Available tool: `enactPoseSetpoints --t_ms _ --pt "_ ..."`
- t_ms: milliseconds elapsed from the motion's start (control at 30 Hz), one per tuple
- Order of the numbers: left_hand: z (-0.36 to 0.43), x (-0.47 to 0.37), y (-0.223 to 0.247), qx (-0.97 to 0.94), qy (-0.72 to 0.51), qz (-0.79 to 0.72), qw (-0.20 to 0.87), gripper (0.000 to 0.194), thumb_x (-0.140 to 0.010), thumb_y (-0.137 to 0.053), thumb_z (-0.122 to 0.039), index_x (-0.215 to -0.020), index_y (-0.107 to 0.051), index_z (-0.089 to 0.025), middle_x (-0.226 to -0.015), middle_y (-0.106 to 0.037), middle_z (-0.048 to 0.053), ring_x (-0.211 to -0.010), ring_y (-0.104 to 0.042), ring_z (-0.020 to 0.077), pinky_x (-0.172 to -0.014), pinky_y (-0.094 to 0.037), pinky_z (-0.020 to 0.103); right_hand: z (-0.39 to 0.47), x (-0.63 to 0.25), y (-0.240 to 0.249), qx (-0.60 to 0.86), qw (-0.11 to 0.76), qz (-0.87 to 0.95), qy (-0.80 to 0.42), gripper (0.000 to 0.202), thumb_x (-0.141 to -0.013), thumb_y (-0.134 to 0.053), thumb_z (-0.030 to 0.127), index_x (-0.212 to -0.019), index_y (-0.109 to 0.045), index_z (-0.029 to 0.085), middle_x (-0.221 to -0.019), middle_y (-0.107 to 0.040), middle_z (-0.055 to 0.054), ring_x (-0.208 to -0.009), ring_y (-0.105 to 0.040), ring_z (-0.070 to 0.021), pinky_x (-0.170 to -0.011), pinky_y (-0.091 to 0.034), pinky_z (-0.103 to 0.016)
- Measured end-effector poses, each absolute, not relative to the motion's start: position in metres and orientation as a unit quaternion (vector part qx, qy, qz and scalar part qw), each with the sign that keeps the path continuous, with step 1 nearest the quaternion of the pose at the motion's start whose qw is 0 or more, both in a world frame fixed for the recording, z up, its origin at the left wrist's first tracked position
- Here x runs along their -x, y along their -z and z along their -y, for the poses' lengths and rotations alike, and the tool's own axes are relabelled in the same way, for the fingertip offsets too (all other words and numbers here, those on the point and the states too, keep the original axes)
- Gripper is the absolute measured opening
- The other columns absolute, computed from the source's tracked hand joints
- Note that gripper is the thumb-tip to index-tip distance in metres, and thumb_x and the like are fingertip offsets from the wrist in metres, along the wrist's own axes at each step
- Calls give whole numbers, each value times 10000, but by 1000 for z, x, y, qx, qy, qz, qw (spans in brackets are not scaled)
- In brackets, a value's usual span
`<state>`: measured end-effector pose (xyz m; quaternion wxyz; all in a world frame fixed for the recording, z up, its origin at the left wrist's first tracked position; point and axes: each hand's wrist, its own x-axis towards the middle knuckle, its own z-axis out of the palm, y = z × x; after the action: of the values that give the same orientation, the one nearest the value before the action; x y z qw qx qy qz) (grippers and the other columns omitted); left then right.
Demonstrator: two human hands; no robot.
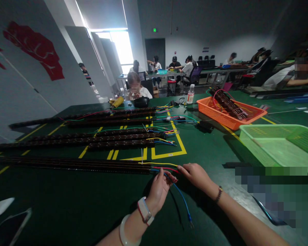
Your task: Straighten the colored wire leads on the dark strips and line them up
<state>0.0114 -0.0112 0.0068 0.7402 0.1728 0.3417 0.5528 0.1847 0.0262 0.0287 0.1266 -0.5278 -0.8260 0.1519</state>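
A long bundle of thin black rods or strips [92, 166] lies along the near side of the green table, with coloured wires coming out of its right end. My left hand [157, 191], palm turned up, has its thumb and curled fingers around the blue wire [181, 196], which hangs past them to a forked metal terminal [191, 223]. To its right, my right hand [196, 176] pinches the yellow wire [161, 164] near its end. The red wire [166, 168] runs between both hands; its tip is partly hidden by my fingers.
More wired black bundles [123, 140] lie beyond. An orange basket [215, 114] holds another bundle, and a green basket [248, 143] stands at right. A bottle [191, 94] is at the back, a phone [10, 225] at lower left. A person [143, 91] sits across the table.
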Motion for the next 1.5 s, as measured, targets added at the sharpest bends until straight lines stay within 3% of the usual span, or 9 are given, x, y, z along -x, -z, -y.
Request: enactPoseSetpoints --t_ms 200,367,533,700,900,1133,1500 --pt "10 -12 -4 -169 -547 -347 743 322 -815 -596 -444 -780 -584 -124 -739 -644 73 -732 -617 182 -759 -454 330 -4 -183 -44 502 89 767 -388 574 -908 -360 574 -643 -626 140 -544 -588 -20 -470 -483 -101 -463 -306 -211" --pt "10 -13 -4 -157 -552 -352 740 338 -819 -582 -462 -781 -583 -127 -735 -643 74 -745 -627 194 -777 -455 342 6 -183 -38 456 65 771 -439 435 -887 -440 467 -649 -593 136 -536 -540 6 -457 -430 -81 -428 -292 -196" --pt "9 -13 -3 -152 -552 -349 742 299 -842 -566 -421 -803 -590 -125 -769 -659 87 -777 -638 199 -805 -458 350 5 -185 -40 468 63 740 -478 386 -870 -458 472 -703 -577 145 -578 -574 -3 -465 -493 -94 -426 -341 -191" --pt "9 -13 -3 -163 -551 -349 741 322 -840 -563 -437 -807 -604 -118 -782 -675 106 -791 -645 202 -835 -456 356 7 -185 -39 458 46 746 -482 357 -877 -441 425 -667 -541 155 -540 -521 17 -449 -457 -90 -414 -307 -193" --pt "11 -12 -7 -217 -504 -352 758 425 -854 -518 -479 -942 -629 -78 -921 -693 180 -851 -661 233 -848 -461 373 -2 -191 -36 504 105 770 -378 331 -879 -430 376 -671 -550 149 -594 -535 9 -534 -442 -102 -492 -300 -210" --pt "19 -15 -10 -361 -395 -410 738 528 -799 -509 -595 -743 -630 -84 -689 -689 156 -580 -665 213 -579 -475 295 -7 -195 -24 542 80 766 -335 374 -883 -431 386 -676 -619 138 -592 -589 -23 -523 -453 -118 -491 -286 -232" --pt "25 -16 -22 -445 -329 -396 733 500 -836 -446 -564 -691 -624 -120 -667 -693 136 -601 -663 206 -614 -485 305 -4 -190 -20 552 44 772 -313 349 -883 -465 340 -652 -657 162 -572 -605 -30 -491 -475 -122 -494 -291 -241"
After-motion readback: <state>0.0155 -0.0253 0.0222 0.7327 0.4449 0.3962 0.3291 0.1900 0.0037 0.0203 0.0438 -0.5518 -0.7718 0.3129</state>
